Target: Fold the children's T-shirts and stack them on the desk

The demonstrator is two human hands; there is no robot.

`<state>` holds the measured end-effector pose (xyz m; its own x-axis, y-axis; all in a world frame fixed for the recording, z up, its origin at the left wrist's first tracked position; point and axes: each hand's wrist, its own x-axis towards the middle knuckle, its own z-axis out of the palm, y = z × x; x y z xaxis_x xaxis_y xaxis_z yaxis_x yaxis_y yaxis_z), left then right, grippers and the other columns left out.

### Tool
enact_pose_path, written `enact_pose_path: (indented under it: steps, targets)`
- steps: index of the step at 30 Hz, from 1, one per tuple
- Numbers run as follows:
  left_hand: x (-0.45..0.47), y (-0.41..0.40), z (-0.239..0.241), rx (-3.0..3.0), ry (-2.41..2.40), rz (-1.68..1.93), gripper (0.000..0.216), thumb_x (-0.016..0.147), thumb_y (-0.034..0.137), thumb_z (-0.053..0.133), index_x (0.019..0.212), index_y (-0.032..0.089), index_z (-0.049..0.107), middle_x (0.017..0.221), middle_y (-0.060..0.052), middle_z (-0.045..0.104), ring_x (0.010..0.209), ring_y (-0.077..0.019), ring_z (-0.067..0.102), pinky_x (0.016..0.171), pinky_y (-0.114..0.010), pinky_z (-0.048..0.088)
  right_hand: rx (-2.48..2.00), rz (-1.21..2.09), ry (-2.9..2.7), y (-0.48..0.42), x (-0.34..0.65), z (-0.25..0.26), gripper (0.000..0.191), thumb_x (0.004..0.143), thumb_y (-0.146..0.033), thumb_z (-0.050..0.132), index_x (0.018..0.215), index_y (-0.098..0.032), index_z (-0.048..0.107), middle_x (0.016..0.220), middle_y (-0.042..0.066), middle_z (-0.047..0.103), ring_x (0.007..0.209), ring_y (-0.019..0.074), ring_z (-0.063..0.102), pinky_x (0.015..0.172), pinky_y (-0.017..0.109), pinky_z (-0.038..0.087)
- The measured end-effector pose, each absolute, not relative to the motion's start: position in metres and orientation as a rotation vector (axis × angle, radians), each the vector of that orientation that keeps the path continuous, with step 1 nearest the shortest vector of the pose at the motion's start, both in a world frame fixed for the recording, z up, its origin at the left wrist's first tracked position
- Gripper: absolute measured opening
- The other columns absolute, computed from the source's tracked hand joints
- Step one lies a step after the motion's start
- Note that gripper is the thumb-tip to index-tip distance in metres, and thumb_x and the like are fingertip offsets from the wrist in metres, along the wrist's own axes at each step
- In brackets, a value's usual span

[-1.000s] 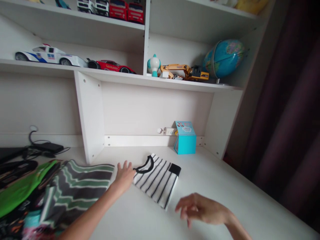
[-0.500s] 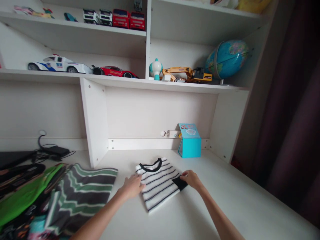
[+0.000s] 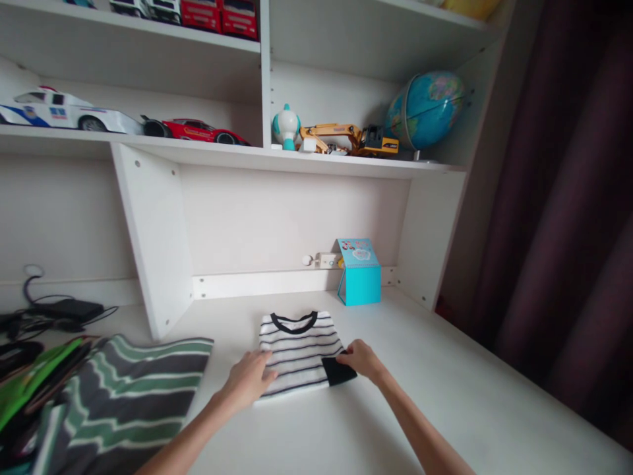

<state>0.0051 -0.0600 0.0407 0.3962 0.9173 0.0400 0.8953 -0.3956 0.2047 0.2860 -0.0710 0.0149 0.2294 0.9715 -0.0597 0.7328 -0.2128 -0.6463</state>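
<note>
A folded striped T-shirt [image 3: 297, 361], white with dark lines, a black neckband and a black patch at its lower right, lies on the white desk with its collar away from me. My left hand [image 3: 248, 378] rests at the shirt's left edge, its thumb apart from the fingers and touching the cloth. On the opposite side, my right hand [image 3: 362, 360] pinches the edge beside the black patch between thumb and fingers. To the left lies a green-and-grey striped garment [image 3: 143, 389], spread flat and touched by neither hand.
A pile of clothes with a bright green piece [image 3: 37, 379] lies far left, near a black adapter [image 3: 74, 309] and cables. A turquoise desk calendar [image 3: 362, 284] stands at the back. Shelves above hold toy cars, a toy excavator [image 3: 351, 137] and a globe [image 3: 430, 109].
The T-shirt has turned clockwise, so its bottom edge runs nearly level across my view. Both hands have stayed at its sides. My view has shifted a little to the right.
</note>
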Motion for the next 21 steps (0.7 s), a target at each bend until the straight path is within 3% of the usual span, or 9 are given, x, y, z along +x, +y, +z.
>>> enact_pose_path:
  steps: [4, 9, 14, 21]
  targets:
    - [0.009, -0.064, 0.028, 2.456, 1.545, 0.442, 0.04, 0.079, 0.034, 0.046, 0.115, 0.018, 0.056, 0.119, -0.009, 0.055, 0.111, -0.0237, 0.048, 0.096, -0.031, 0.035, -1.951, 0.695, -1.497, -0.066, 0.279, 0.012, 0.017, 0.065, -0.031, 0.057, 0.075, -0.018, 0.053, 0.074, 0.003, 0.064, 0.067, 0.0155, 0.059, 0.048, 0.019, 0.038]
    - [0.021, -0.081, 0.015, 2.468, 1.397, 0.642, 0.039, 0.084, 0.035, 0.041, 0.119, 0.023, 0.054, 0.124, -0.006, 0.052, 0.115, -0.0212, 0.044, 0.099, -0.031, 0.033, -1.855, 0.712, -1.385, -0.076, 0.296, 0.007, 0.037, 0.064, -0.023, 0.053, 0.1, -0.02, 0.045, 0.076, 0.001, 0.063, 0.059, 0.0128, 0.058, 0.045, 0.019, 0.04]
    - [0.022, -0.094, 0.006, 2.643, 1.275, 0.644, 0.042, 0.084, 0.034, 0.043, 0.126, 0.028, 0.046, 0.129, -0.003, 0.049, 0.116, -0.023, 0.042, 0.1, -0.039, 0.034, -1.788, 0.685, -1.226, -0.101, 0.373, 0.011, 0.037, 0.062, -0.028, 0.052, 0.097, -0.02, 0.046, 0.076, 0.002, 0.065, 0.065, 0.0172, 0.062, 0.051, 0.024, 0.046]
    - [0.025, -0.096, 0.01, 2.681, 1.332, 0.578, 0.038, 0.084, 0.032, 0.043, 0.121, 0.026, 0.05, 0.126, -0.004, 0.05, 0.115, -0.0238, 0.041, 0.098, -0.041, 0.033, -1.72, 0.65, -1.003, -0.161, 0.514, 0.007, 0.044, 0.05, -0.04, 0.066, 0.088, -0.022, 0.056, 0.074, 0.007, 0.068, 0.065, 0.025, 0.064, 0.055, 0.032, 0.051]
